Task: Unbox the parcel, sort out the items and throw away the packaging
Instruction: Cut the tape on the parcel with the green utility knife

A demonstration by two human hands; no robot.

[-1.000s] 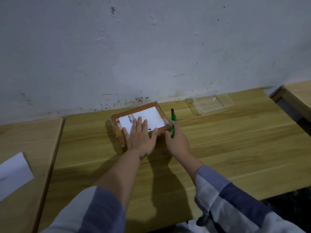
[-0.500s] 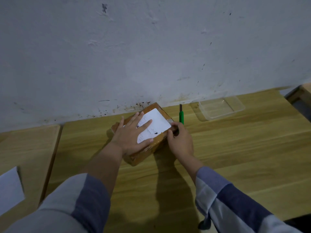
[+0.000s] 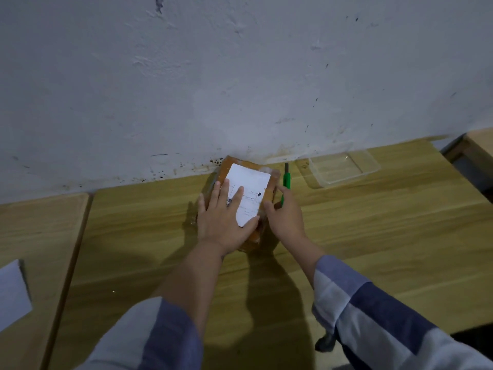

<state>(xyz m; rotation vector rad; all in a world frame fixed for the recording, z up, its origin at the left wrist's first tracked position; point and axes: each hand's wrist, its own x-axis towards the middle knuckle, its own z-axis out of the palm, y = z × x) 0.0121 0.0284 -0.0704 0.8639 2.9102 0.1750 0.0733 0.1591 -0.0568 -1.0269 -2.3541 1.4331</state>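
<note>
A small brown cardboard parcel [image 3: 269, 192] with a white shipping label [image 3: 250, 182] lies on the wooden table [image 3: 373, 236] close to the wall, its long side pointing away from me. My left hand [image 3: 222, 222] lies flat on top of the parcel with fingers spread, pressing it down. My right hand [image 3: 286, 218] is at the parcel's right side and grips a green-handled cutter [image 3: 286, 180], whose tip points toward the wall.
A clear plastic tray [image 3: 344, 169] sits by the wall to the right of the parcel. A second table [image 3: 34, 236] adjoins on the left with a white sheet of paper [image 3: 12, 295] on it. Another table corner [image 3: 480, 145] shows at far right.
The parcel has been turned from lying crosswise to lengthwise, pointing at the wall. My left hand stayed flat on top; my right hand with the cutter stayed at its right side.
</note>
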